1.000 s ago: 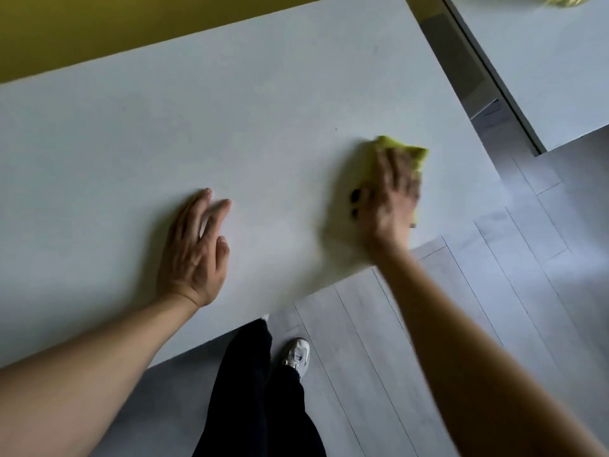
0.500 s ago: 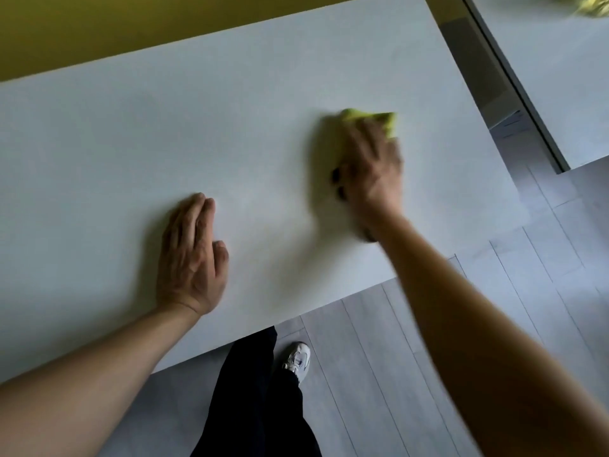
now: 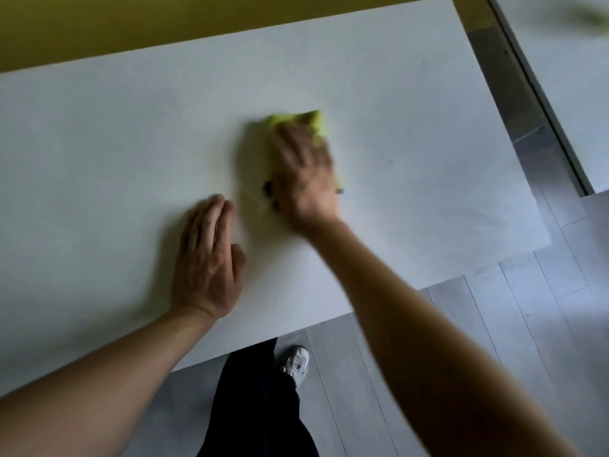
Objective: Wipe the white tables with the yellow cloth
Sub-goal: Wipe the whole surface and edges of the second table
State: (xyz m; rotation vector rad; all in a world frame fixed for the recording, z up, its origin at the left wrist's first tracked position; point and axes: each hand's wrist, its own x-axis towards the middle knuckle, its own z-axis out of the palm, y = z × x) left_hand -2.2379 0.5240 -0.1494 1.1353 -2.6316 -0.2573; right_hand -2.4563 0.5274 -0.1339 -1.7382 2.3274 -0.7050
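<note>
A large white table fills most of the view. My right hand lies flat on the yellow cloth near the table's middle and presses it down; only the cloth's far edge and a strip at its right side show past my fingers. The hand and cloth are blurred. My left hand rests palm down on the table, fingers straight, just left of and nearer than the right hand.
A second white table stands at the right, past a narrow gap. A blurred yellow-green thing lies on it at the top right corner. A yellow wall runs behind the table. Grey plank floor, my dark trouser leg and a white shoe are below.
My right hand has slid the cloth leftward across the table toward my left hand. The left hand has stayed flat in its place on the table.
</note>
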